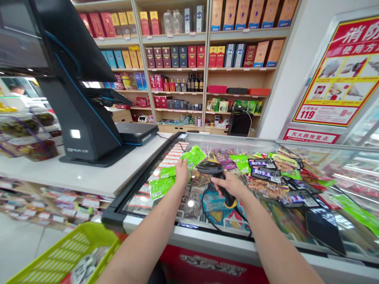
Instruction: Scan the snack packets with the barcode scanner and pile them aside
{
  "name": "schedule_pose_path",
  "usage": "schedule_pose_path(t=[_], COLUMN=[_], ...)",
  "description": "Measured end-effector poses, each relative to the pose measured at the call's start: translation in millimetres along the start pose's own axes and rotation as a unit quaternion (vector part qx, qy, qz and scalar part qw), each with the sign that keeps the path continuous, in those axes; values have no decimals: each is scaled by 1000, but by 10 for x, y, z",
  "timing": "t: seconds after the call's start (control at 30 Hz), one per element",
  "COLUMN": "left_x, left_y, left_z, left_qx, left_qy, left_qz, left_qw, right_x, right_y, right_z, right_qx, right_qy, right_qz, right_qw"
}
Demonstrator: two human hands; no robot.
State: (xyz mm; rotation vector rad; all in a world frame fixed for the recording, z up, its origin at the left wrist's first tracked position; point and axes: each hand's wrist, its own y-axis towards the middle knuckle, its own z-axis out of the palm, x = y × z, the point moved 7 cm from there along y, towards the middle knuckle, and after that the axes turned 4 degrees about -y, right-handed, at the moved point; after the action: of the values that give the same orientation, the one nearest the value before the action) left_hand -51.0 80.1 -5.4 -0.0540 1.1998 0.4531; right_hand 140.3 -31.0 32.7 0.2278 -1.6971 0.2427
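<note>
Between the fingers of my left hand (181, 172) is a bright green snack packet (194, 157), raised over the glass top of a chest freezer. My right hand (230, 184) is wrapped round the grip of a black barcode scanner (211, 168), whose head points left toward that packet. From the scanner a black cable (204, 211) loops down over the glass. Two more green packets (162, 187) lie on the glass just left of my left wrist. Right of the scanner, black-and-purple packets (265, 174) and other snack bags are spread in a pile.
A checkout terminal (85, 98) stands on the white counter (97, 179) at left, beside jars (35, 148). A yellow-green basket (68, 248) with items inside is at lower left. A dark tablet-like slab (324, 228) lies on the freezer's right. Shelves of boxes (177, 57) line the back.
</note>
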Motion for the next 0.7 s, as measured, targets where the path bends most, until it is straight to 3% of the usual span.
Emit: schedule_pose_path(t=[0.27, 0.7], left_x=[-63, -34], left_y=[-42, 2], left_z=[94, 104], left_qx=[23, 42], left_qy=[-5, 31], left_qz=[14, 42], left_qw=[1000, 998], right_x=[15, 11], right_y=[-26, -53], right_z=[-23, -57], right_qx=[-11, -11], right_qy=[7, 4], right_qz=[14, 38], right_qw=[1000, 999])
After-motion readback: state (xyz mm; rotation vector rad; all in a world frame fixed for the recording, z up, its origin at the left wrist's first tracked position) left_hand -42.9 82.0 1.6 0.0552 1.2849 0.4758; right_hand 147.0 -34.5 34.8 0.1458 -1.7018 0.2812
